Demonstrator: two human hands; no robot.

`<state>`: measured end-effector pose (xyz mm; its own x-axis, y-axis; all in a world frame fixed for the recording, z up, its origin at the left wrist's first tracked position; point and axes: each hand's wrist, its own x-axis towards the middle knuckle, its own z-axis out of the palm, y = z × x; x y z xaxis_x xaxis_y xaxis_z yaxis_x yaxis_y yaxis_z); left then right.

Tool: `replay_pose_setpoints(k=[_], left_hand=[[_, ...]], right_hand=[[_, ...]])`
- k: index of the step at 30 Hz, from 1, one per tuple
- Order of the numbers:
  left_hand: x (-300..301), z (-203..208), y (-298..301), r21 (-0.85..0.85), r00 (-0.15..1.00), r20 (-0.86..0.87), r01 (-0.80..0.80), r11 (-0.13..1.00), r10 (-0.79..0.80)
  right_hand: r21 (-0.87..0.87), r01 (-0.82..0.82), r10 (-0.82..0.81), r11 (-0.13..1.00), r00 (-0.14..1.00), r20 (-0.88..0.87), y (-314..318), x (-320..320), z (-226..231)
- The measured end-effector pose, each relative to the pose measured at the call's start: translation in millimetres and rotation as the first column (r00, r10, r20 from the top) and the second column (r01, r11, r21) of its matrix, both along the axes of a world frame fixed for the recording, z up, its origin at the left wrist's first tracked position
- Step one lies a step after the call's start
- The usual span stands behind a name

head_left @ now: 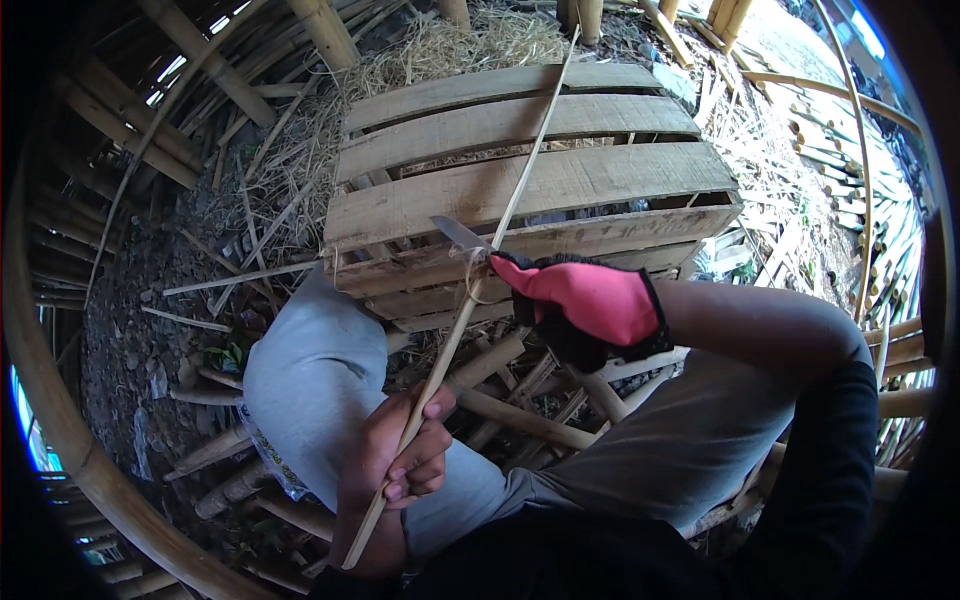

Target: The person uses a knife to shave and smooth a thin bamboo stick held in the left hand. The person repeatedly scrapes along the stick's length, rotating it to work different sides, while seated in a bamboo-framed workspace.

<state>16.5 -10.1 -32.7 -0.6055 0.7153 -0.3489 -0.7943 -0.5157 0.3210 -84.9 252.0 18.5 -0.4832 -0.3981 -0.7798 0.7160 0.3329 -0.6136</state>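
My bare left hand (408, 445) is wrapped round the lower part of a long, thin bamboo strip (522, 182). The strip slants up and away to the right, passing over a slatted wooden crate (440, 200). My right hand (590, 300), in a pink and black glove, is closed on a knife whose handle is hidden in the glove. The knife's blade (460, 234) points left and lies across the strip, at the crate's near edge. A thin curled shaving (474, 287) hangs from the strip just below the blade.
Straw and shavings (470, 45) lie behind the crate. Cut bamboo poles (530, 418) lie under and around my legs. Bamboo posts (325, 32) stand at the back, and a long curved pole (130, 510) runs along the left. Stacked bamboo pieces (850, 190) lie at the right.
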Motion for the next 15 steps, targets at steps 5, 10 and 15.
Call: replay_pose_setpoints(k=[5,10,15], left_hand=[[-2,1,-1,-0.036,1.000,-0.002,-0.020,0.999,0.020],[-4,-4,1,-0.034,0.999,-0.005,-0.037,0.999,0.037],[-1,6,5,-0.117,0.999,-0.031,-0.011,0.993,0.007]], right_hand=[[-0.245,0.487,-0.522,0.838,0.847,-0.102,20,-29,-38],[-0.297,0.351,-0.373,0.888,0.928,-0.019,12,-9,-19],[-0.190,0.182,-0.182,0.965,0.983,0.020,-4,13,-18]])
